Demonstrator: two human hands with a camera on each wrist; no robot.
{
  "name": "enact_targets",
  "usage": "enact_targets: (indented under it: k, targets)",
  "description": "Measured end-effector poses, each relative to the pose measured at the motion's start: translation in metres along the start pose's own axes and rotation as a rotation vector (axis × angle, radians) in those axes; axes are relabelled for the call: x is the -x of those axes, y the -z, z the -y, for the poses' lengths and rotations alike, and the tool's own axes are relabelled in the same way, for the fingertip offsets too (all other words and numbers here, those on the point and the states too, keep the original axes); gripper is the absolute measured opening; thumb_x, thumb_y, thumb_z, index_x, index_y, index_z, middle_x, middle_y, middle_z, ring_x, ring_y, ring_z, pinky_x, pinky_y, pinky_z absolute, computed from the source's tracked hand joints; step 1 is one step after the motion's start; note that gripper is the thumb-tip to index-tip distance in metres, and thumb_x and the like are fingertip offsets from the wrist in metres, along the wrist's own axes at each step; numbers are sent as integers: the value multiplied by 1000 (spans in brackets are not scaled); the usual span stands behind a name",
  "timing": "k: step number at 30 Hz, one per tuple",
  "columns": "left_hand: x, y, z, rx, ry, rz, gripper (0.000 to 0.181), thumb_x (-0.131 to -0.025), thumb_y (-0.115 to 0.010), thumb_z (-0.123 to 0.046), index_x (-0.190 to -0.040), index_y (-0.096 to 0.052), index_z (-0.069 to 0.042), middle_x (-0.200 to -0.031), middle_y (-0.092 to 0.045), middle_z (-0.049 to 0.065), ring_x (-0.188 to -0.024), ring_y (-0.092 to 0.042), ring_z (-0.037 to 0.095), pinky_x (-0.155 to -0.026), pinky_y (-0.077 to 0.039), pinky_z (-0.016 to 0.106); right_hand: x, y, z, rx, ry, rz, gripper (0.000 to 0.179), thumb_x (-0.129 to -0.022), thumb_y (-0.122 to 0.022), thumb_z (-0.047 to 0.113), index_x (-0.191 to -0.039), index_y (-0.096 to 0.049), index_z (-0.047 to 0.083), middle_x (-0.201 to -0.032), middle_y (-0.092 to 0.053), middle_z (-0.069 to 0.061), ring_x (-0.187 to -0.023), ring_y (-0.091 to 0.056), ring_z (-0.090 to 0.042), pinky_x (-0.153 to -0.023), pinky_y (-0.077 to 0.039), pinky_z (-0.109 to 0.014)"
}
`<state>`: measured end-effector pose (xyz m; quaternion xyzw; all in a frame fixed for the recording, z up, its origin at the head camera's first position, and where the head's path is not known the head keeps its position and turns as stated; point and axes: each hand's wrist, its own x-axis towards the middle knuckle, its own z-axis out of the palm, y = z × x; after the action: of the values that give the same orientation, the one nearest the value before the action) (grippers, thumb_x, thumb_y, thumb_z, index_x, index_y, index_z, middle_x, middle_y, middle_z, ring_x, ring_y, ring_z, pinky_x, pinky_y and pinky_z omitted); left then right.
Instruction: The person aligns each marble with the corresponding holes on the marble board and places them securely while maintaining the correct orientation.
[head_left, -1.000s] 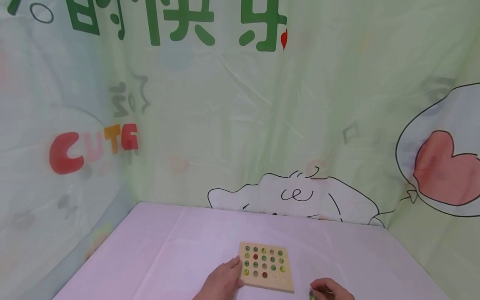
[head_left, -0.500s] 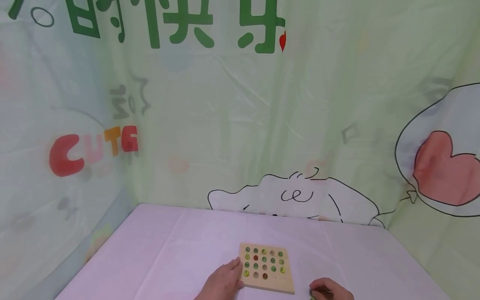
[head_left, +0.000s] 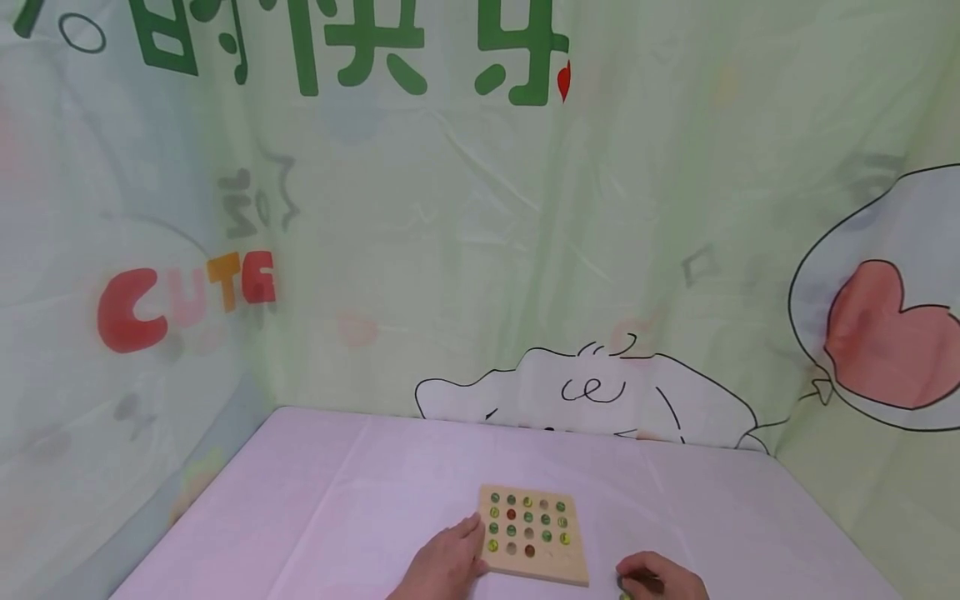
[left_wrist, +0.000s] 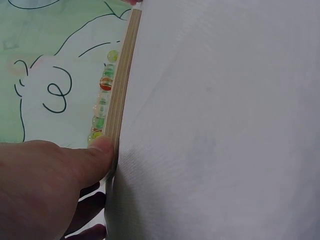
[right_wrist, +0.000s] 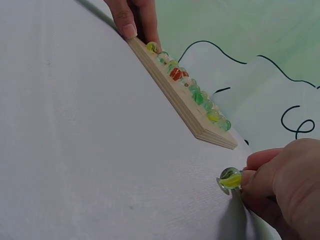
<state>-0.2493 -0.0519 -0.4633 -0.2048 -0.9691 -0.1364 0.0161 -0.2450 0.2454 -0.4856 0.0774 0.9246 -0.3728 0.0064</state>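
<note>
A square wooden board lies on the table, with rows of glass marbles in green, yellow, red and clear. Two hollows at its front right hold no marble. My left hand grips the board's left side, its thumb against the front edge. To the right of the board, my right hand is low over the cloth. Its thumb and fingers pinch a clear glass marble with a yellow swirl. Part of a second marble shows right behind it in the right wrist view.
A pale pink cloth covers the table. Behind it hangs a light green printed curtain with a cartoon outline, and a similar sheet closes the left side.
My right hand has shifted very slightly up at the same spot beside the board. The left hand and the board have stayed in place.
</note>
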Motion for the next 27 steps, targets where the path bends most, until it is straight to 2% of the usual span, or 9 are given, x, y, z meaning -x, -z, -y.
enact_targets:
  k: [8, 15, 20, 27]
  targets:
    - [0, -1, 2, -2, -24, -14, 54, -84, -55, -40, -129, -45, -10, -134, -48, 3, -118, -49, 14, -91, -49, 27, -4, -1, 0, 34, -13, 22, 11, -75, -69, 10, -85, -63, 12, -79, -64, 5, -73, -60, -11, -64, -54, -30]
    - [-1, -1, 2, 22, -6, 9, 54, -84, -55, -40, -130, -45, -12, -134, -47, 2, -119, -49, 14, -93, -48, 28, -7, -3, -2, 31, -38, 7, 12, -75, -69, 11, -85, -63, 12, -78, -63, 5, -69, -58, -10, -61, -51, -28]
    - [0, 0, 1, 4, -10, -12, 54, -84, -56, -40, -129, -45, -11, -134, -48, 3, -117, -50, 15, -92, -49, 27, -6, -4, -2, 32, -44, -10, 11, -76, -68, 11, -86, -63, 12, -79, -63, 5, -69, -57, -10, -59, -51, -27]
    - [-1, 1, 1, 7, 12, 3, 55, -84, -56, -39, -129, -45, -11, -134, -47, 2, -118, -49, 15, -93, -48, 28, -5, -4, 2, -15, -54, -28, 12, -77, -68, 14, -88, -64, 12, -81, -64, 4, -71, -57, -10, -61, -51, -27]
